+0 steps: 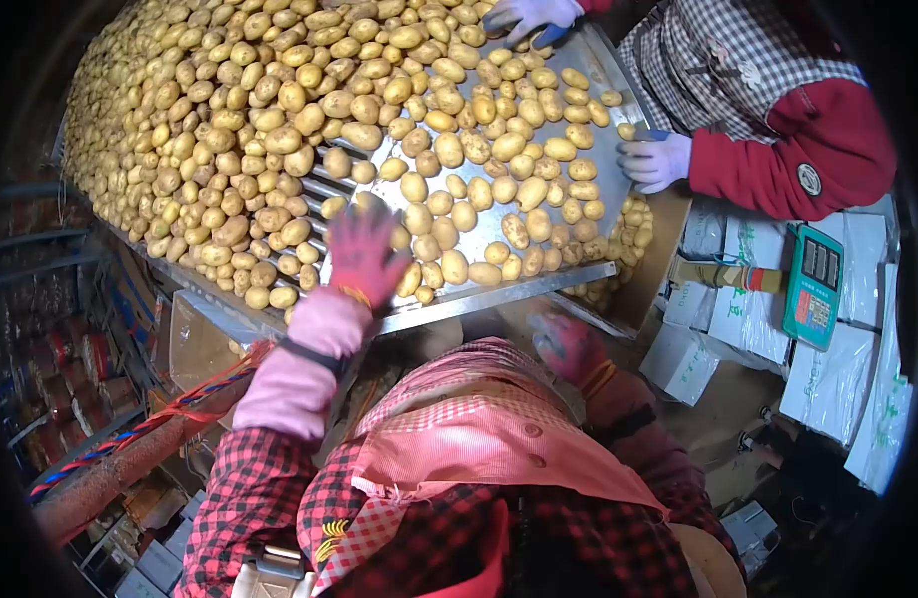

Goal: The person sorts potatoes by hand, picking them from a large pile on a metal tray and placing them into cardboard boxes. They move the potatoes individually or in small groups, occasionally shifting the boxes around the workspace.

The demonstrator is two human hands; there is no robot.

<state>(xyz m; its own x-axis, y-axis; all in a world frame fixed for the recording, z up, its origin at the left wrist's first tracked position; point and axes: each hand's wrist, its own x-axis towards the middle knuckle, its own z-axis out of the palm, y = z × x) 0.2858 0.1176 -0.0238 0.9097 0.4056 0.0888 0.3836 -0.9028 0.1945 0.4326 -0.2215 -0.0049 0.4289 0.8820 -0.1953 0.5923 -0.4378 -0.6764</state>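
My left hand, in a red and grey glove, reaches over the potatoes where a slatted rack meets the flat metal tray. Its thumb stands apart from the fingers, which are blurred by motion, and I see nothing held. Loose potatoes lie just right of it. My right hand, also gloved, hangs below the tray's front edge, near my apron; its fingers are dim and smeared, so their grip cannot be made out.
A large potato heap slopes down from the left. Opposite, a co-worker's gloved hands rest at the tray's right side and far end. A cardboard box holding potatoes, a green scale display and wrapped white cartons stand right. A roped pole crosses lower left.
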